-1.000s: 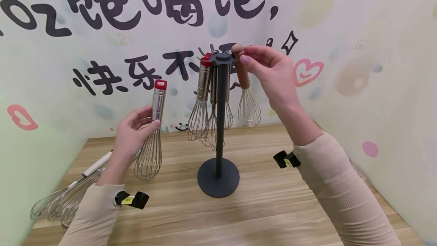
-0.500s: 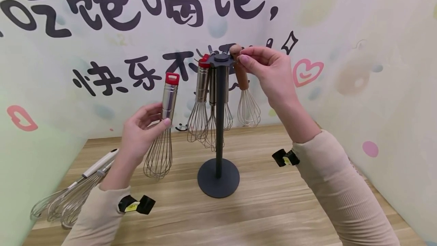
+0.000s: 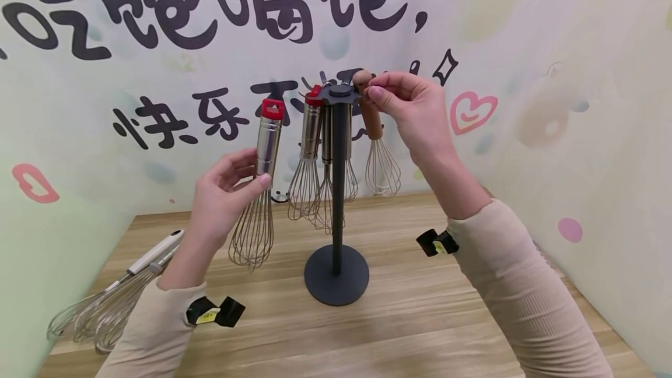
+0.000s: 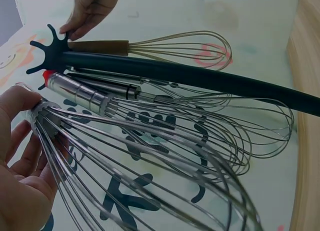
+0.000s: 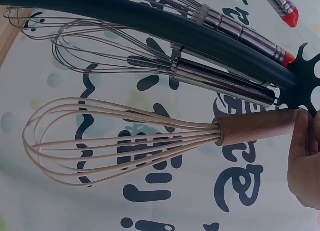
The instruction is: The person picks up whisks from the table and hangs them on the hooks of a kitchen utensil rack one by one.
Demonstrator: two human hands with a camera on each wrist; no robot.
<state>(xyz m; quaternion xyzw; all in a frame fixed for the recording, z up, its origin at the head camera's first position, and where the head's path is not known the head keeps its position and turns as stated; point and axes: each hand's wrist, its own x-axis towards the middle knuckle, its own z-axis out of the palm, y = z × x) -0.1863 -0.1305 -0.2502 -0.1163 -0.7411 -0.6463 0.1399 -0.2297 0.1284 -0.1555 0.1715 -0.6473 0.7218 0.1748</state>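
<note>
My left hand [image 3: 223, 197] grips a steel balloon whisk [image 3: 269, 144] with a red hanging end by its lower handle, upright and left of the rack. The left wrist view shows its wires [image 4: 150, 136] close up. With thumb and finger, my right hand [image 3: 415, 109] pinches the prong edge of the dark whisk rack [image 3: 338, 191], right beside the top of a wooden-handled whisk [image 3: 373, 121]. That whisk hangs from the rack; the fingertips partly cover its upper end in the right wrist view. Another red-ended whisk [image 3: 311, 133] and other steel whisks [image 5: 225, 83] hang there too.
On the table's left lie several whisks, one with a white handle [image 3: 156, 251], partly behind the left forearm. The rack's round base [image 3: 336, 290] stands on the wooden table [image 3: 420, 308]. Behind is a wall [image 3: 525, 34] with large black lettering.
My left hand has moved right and up with the steel whisk, closer to the rack. The rack's top has shifted slightly left, and the right hand with it.
</note>
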